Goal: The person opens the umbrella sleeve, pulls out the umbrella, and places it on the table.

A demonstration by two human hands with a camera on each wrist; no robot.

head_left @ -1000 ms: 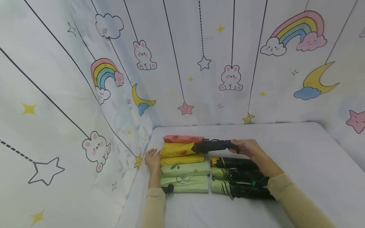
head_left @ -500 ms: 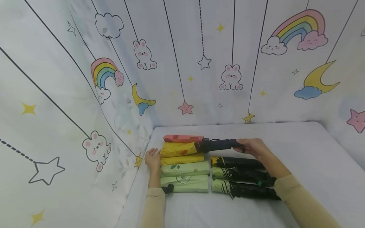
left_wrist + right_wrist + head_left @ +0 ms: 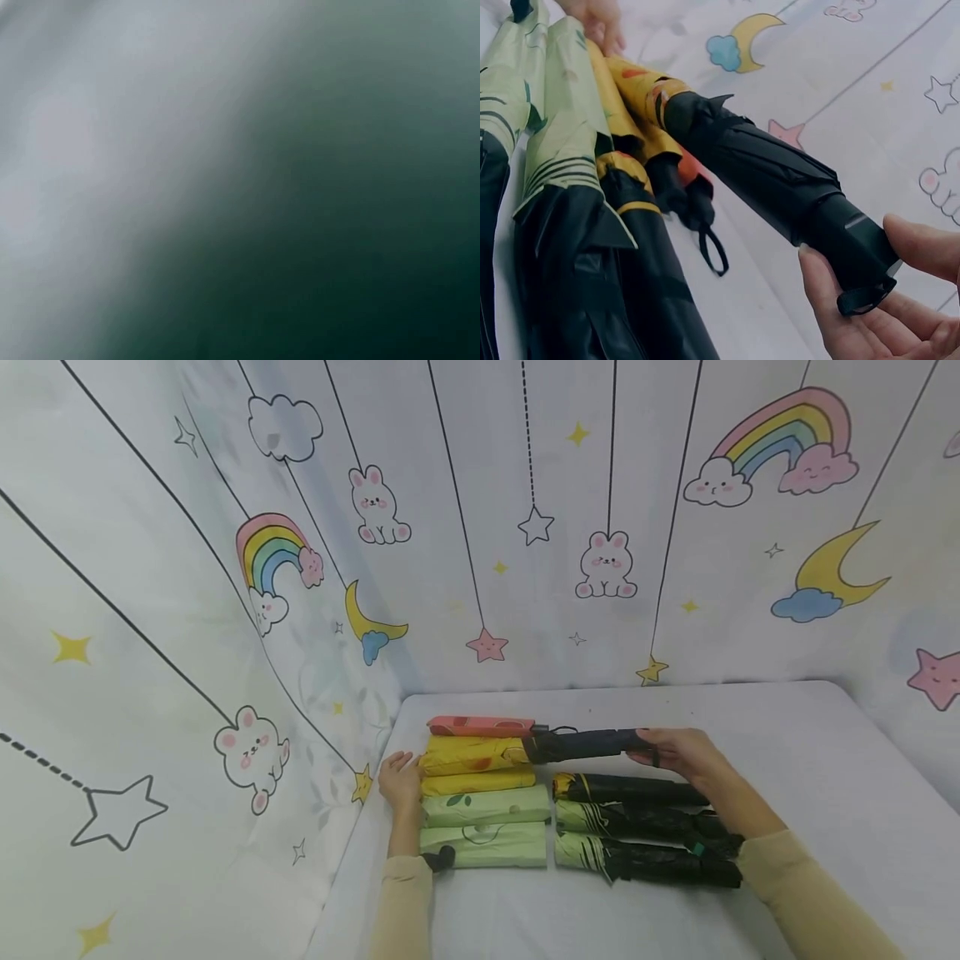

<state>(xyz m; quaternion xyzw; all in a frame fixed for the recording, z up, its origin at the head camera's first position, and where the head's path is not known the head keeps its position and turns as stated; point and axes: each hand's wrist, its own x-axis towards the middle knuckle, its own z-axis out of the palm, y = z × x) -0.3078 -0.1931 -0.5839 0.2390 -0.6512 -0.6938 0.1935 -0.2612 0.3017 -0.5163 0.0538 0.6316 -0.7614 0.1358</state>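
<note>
A folding umbrella [image 3: 592, 744] with a black body sticks out of a yellow printed sleeve [image 3: 472, 753]. My right hand [image 3: 686, 753] grips the dark handle end between thumb and fingers, and a short wrist strap [image 3: 866, 298] hangs there in the right wrist view. At the sleeve's far left end, my left hand [image 3: 400, 777] pinches the yellow fabric with its fingertips. Just below lies a second, flat yellow sleeve [image 3: 480, 781]. The left wrist view is a dark blur with no hand showing.
Two pale green sleeves [image 3: 487, 808] lie nearest me on the left. Right of these, a yellow-tipped black umbrella [image 3: 630, 789] and two green-and-black umbrellas [image 3: 667, 863] lie side by side. Behind is a red umbrella [image 3: 480, 726] with a black strap. A printed curtain [image 3: 555, 635] borders the white surface [image 3: 810, 777].
My right hand has moved to the right with the umbrella's handle, and the black part has slid right relative to the yellow sleeve. My left hand has stayed at the sleeve's end.
</note>
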